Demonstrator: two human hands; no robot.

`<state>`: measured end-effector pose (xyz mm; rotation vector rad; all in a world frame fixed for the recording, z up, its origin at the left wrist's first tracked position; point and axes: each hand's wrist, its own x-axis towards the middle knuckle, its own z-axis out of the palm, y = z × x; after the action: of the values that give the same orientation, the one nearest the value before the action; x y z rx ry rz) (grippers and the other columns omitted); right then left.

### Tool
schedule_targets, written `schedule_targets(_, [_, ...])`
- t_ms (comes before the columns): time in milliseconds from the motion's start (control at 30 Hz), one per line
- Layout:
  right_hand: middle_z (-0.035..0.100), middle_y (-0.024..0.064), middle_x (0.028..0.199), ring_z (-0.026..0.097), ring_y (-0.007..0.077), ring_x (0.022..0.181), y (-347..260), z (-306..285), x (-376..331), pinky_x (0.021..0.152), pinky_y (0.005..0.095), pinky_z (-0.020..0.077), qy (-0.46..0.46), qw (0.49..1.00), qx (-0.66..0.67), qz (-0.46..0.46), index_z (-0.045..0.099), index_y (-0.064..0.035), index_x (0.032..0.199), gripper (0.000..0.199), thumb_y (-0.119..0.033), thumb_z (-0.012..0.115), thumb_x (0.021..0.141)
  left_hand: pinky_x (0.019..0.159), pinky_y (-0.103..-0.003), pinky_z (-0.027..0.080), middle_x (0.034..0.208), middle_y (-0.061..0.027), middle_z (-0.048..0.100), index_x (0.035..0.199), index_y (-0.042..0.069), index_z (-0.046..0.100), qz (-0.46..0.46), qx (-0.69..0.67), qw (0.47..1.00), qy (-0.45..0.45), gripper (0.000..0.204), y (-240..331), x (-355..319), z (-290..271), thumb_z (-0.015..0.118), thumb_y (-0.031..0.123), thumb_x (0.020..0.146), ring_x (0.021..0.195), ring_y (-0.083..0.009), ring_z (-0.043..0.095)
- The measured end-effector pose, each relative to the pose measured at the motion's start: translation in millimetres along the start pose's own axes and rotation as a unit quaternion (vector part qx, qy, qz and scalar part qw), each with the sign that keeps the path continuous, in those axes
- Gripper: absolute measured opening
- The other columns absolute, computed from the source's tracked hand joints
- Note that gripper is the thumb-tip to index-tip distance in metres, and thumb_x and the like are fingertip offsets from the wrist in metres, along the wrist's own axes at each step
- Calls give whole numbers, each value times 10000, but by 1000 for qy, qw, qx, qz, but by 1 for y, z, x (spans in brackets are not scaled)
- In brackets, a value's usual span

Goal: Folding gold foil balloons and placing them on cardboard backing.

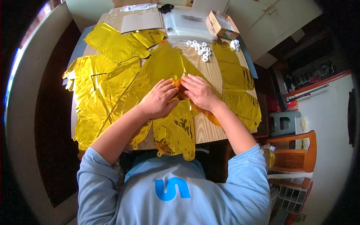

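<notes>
The left hand (160,98) and right hand (201,92) lie flat, fingers extended, on a gold foil sheet (165,67) mid-counter (208,129). Folded gold foil (236,75) lies rightward; white rolls (205,52), an open box (221,26) beyond.

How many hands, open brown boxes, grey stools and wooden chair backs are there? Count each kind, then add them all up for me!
Hands: 2 (left hand, right hand)
Open brown box: 1
Grey stool: 1
Wooden chair back: 1
Total: 5
The gold foil pieces overlap too much to count surely.
</notes>
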<state>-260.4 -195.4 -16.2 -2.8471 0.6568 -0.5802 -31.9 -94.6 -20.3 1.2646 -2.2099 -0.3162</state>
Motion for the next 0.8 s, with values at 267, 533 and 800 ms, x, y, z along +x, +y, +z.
schedule_targets(267, [549, 87, 1469, 456, 344, 1392, 5, 7, 10, 1156, 448, 363, -15, 1000, -10, -20, 605, -109, 1364, 415, -198, 632, 959, 1183, -525, 300, 1434, -250, 472, 1401, 5, 414, -14, -21, 999, 27, 610, 3, -4, 0, 667, 269, 912, 1371, -406, 442])
schedule_targets(533, [534, 86, 1482, 453, 350, 1393, 3, 6, 10, 1153, 453, 365, -19, 1000, 0, -14, 601, -104, 1370, 420, -211, 630, 964, 1219, -530, 214, 1525, -237, 358, 1477, 33, 349, -11, 18, 999, 48, 695, 12, -1, -8, 629, 364, 934, 1459, -432, 294])
schedule_targets(800, [492, 97, 1518, 407, 325, 1431, 1, 2, 6, 1179, 488, 304, -48, 998, -45, -8, 562, -126, 1417, 439, -264, 581, 1001, 1205, -572, 219, 1436, -187, 472, 1311, 45, 537, -18, 78, 997, 9, 505, 7, -3, 1, 649, 352, 926, 1444, -426, 325])
